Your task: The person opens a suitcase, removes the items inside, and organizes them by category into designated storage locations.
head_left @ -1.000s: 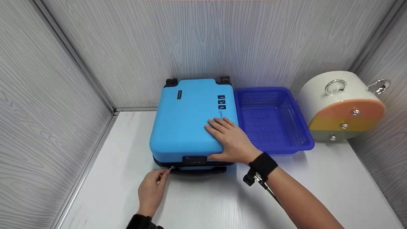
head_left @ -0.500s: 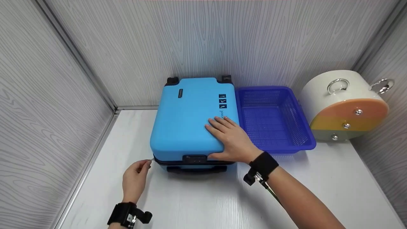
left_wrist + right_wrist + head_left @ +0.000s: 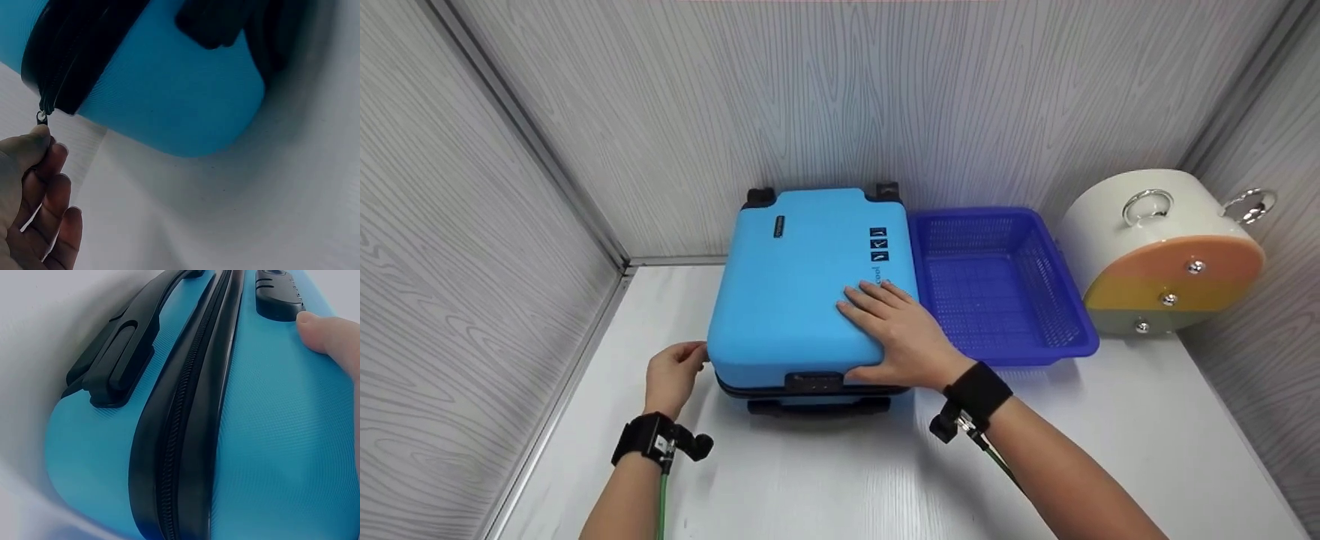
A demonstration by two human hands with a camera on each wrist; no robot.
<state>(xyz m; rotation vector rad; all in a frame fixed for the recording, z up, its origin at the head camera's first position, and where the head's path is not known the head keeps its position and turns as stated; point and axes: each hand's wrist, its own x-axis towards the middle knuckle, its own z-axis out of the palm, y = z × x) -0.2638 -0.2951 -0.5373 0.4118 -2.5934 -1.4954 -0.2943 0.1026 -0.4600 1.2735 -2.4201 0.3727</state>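
A light-blue hard-shell suitcase (image 3: 802, 292) lies flat on the white table, its wheels toward the back wall. At its left side my left hand (image 3: 671, 375) pinches a small zipper pull (image 3: 41, 117) between thumb and index finger; the other fingers curl loosely below. My right hand (image 3: 911, 337) rests spread on the front right part of the lid, thumb over the front edge beside the black combination lock (image 3: 814, 382). In the right wrist view the zipper (image 3: 177, 422) runs with its teeth closed between black bands, next to the black carry handle (image 3: 124, 349).
Right of the suitcase stands a purple plastic basket (image 3: 1087, 346), close against it. Farther right is a rounded white box (image 3: 1117, 206) with coloured drawers and silver ring handles. Wood-grain panels (image 3: 810, 90) enclose the table (image 3: 810, 487) at the back and sides.
My left hand has drawn the zipper pull leftward from the suitcase's front, around the front left corner and onto its left side. The right hand stays in place on the lid.
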